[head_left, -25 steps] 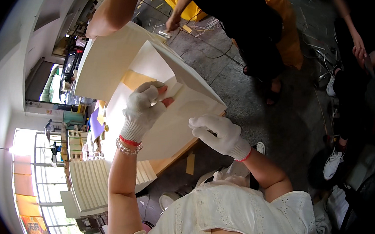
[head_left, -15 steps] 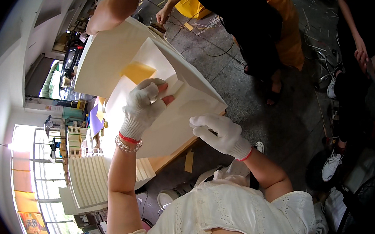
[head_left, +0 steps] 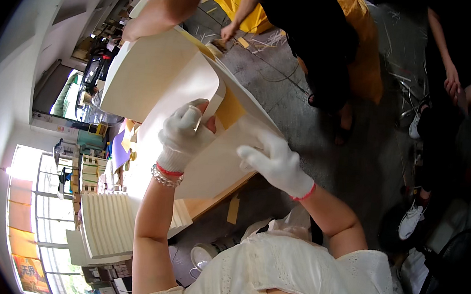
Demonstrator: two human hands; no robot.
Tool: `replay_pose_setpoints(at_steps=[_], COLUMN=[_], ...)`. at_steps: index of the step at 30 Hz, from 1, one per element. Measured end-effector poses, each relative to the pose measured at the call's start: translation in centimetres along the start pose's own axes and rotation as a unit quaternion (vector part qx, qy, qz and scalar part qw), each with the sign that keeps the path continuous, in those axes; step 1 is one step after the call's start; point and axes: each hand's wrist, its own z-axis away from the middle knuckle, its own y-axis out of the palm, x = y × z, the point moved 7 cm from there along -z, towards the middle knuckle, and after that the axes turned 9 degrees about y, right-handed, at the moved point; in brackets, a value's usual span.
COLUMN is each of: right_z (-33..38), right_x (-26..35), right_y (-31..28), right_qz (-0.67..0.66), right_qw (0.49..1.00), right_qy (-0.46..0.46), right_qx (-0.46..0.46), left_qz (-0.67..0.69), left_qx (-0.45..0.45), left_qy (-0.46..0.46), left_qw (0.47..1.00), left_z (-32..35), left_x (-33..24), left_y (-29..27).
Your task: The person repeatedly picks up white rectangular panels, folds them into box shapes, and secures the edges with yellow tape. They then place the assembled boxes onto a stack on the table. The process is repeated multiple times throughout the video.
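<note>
My left hand [head_left: 184, 132], in a white glove with bare fingertips, is closed on the near edge of a white sheet [head_left: 199, 81] that stands up and curves at its corner. Beneath lies a larger pale board or sheet [head_left: 206, 169] on a wooden table. A yellow-tan surface [head_left: 230, 109] shows just right of the raised edge. My right hand [head_left: 275, 161], also gloved, hovers over the board's right side, thumb apart from the fingers and nothing in it; its fingertips are somewhat blurred.
Across the table stands another person, one forearm [head_left: 166, 8] over the far sheets and a hand [head_left: 229, 32] by their far corner. A stack of cream slabs [head_left: 107, 225] is at left. Yellow sacks [head_left: 357, 51] and scraps lie on the floor. Someone else sits at far right.
The raised white sheet has shifted, and the yellow-tan surface now shows right of my left hand instead of beyond it. My right hand's fingers have spread. The other person's hand has moved right.
</note>
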Motion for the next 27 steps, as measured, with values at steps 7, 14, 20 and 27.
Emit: replay_pose_setpoints(at_steps=[7, 14, 20, 27], right_z=[-4.1, -5.2, -6.9, -6.7], right_x=[2.9, 4.1, 3.7, 3.7], right_y=[3.9, 5.4, 8.5, 15.3], right_qz=[-0.249, -0.125, -0.053, 0.356], right_qw=[0.936, 0.974, 0.992, 0.907], right_qy=[0.171, 0.128, 0.031, -0.214], right_qx=[0.181, 0.138, 0.108, 0.069], left_qz=[-0.033, 0.03, 0.123, 0.244], left_qx=[-0.067, -0.047, -0.168, -0.389], left_qy=[0.071, -0.092, -0.237, -0.232], left_qw=[0.995, 0.994, 0.949, 0.858], left_z=[1.9, 2.2, 4.8, 10.2], left_x=[-0.6, 3.5, 10.3, 13.7], left_y=[0.5, -4.4, -9.2, -16.5])
